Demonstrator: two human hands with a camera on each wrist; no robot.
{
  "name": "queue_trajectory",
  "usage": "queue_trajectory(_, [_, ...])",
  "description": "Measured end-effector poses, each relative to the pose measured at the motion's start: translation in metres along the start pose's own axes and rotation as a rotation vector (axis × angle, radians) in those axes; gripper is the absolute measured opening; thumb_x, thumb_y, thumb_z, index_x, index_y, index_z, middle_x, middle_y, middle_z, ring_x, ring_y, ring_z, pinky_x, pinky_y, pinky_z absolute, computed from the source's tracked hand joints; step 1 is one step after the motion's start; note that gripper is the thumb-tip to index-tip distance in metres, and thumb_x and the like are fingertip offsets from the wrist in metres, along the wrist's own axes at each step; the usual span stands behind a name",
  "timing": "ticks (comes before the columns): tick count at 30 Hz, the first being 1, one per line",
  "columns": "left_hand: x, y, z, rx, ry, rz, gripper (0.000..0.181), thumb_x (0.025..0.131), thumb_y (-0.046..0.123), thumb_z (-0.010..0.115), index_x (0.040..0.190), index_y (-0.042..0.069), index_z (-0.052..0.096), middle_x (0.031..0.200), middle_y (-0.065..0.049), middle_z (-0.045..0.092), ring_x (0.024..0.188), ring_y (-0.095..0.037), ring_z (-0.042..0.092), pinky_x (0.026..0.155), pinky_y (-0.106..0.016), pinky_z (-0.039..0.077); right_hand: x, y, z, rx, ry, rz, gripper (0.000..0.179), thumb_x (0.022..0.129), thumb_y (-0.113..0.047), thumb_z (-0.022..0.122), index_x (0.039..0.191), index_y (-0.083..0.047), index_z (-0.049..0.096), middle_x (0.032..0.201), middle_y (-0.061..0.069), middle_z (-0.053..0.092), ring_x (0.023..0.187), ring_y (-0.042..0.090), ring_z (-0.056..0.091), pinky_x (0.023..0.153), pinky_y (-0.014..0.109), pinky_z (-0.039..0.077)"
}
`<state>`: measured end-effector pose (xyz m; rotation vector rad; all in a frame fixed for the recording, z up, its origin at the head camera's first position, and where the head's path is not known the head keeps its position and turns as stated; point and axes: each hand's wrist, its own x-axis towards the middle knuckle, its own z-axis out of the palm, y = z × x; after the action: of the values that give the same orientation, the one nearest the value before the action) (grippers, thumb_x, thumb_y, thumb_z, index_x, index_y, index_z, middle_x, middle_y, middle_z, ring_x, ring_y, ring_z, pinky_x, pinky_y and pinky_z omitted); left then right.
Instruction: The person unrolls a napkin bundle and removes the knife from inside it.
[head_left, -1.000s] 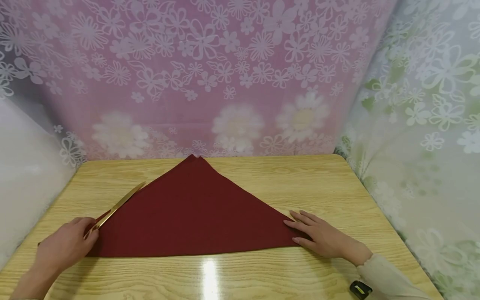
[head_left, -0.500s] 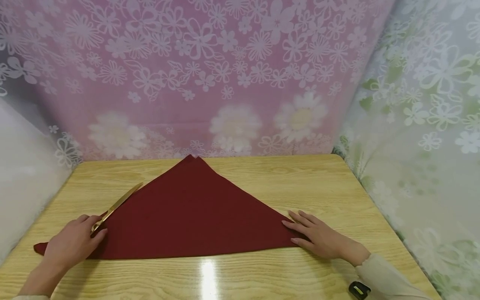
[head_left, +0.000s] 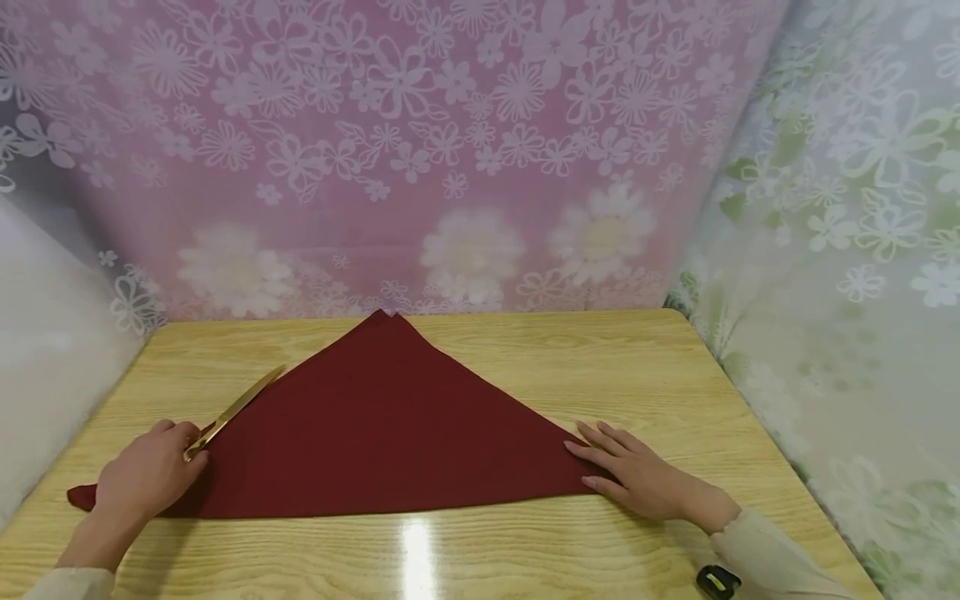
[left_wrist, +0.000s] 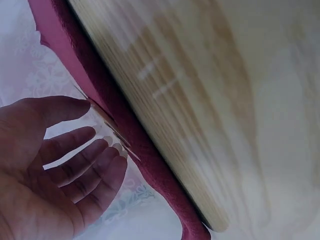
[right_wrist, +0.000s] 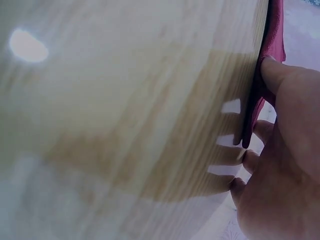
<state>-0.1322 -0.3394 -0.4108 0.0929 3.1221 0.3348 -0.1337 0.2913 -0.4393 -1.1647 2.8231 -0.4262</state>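
Observation:
A dark red cloth [head_left: 375,433], folded into a broad triangle, lies flat on the table with its peak at the far edge. Along its left slanting side lie gold scissors [head_left: 240,410], their blades toward the back. My left hand [head_left: 146,471] is over the cloth's left corner, hiding the scissors' handles in the head view. In the left wrist view its thumb and loosely bent fingers [left_wrist: 87,162] come right to the scissors [left_wrist: 112,127], without closing round them. With fingers spread, my right hand [head_left: 633,471] rests on the cloth's right corner, its thumb on the cloth.
The wood-grain table [head_left: 585,550] runs back to a pink flowered curtain [head_left: 420,167]. Pale flowered sheeting [head_left: 855,333] hangs at the right side. A small black object with a yellow strip [head_left: 717,582] lies near the right sleeve.
My left hand has shifted a little right and away from me, uncovering the cloth's left tip. The scissors, the cloth and my right hand hold their places; the head view has shifted slightly.

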Motion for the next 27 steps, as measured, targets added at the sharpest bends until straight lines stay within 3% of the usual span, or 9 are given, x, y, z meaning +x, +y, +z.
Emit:
queue_trajectory(5, [0.004,-0.003,-0.002,-0.002,-0.028,-0.012,0.02,0.086,0.018,0.063,0.096,0.0,0.063,0.088,-0.016,0.058,0.069,-0.032,0.058,0.048,-0.047,0.044,0.0,0.0,0.0,0.005,0.003,0.0,0.047,0.101,-0.028,0.048,0.145,-0.011,0.044,0.149,0.022,0.031,0.132,0.05,0.028,0.1,0.064,0.027])
queue_trajectory(10, [0.007,-0.007,-0.002,-0.013,-0.08,-0.03,0.009,0.086,0.017,0.06,0.08,0.01,0.062,0.079,-0.009,0.056,0.062,-0.022,0.051,0.046,-0.041,0.039,0.0,0.001,0.002,0.015,-0.003,0.01,0.048,0.101,-0.03,0.047,0.145,-0.011,0.043,0.151,0.021,0.029,0.134,0.049,0.026,0.101,0.063,0.026])
queue_trajectory(16, [0.014,-0.017,-0.008,-0.028,-0.176,-0.026,0.017,0.085,0.024,0.067,0.087,0.008,0.063,0.08,-0.009,0.061,0.063,-0.023,0.053,0.048,-0.043,0.041,0.001,0.002,0.003,0.037,-0.023,0.03,0.049,0.102,-0.031,0.046,0.146,-0.012,0.041,0.152,0.019,0.027,0.136,0.047,0.023,0.103,0.063,0.022])
queue_trajectory(22, [0.029,-0.021,-0.015,-0.114,-0.322,-0.008,0.031,0.084,0.016,0.065,0.061,0.015,0.044,0.053,0.003,0.041,0.048,-0.015,0.043,0.045,-0.031,0.032,0.001,0.0,0.002,0.021,-0.001,0.008,0.048,0.101,-0.029,0.048,0.145,-0.01,0.043,0.15,0.022,0.029,0.133,0.049,0.026,0.101,0.064,0.025])
queue_trajectory(27, [0.044,-0.024,-0.019,-0.204,-0.424,-0.043,0.034,0.083,0.009,0.062,0.057,0.017,0.041,0.051,0.005,0.036,0.045,-0.013,0.044,0.043,-0.031,0.047,0.0,-0.001,0.002,0.016,0.016,0.0,0.047,0.101,-0.028,0.049,0.144,-0.01,0.044,0.15,0.022,0.03,0.133,0.05,0.027,0.1,0.064,0.026])
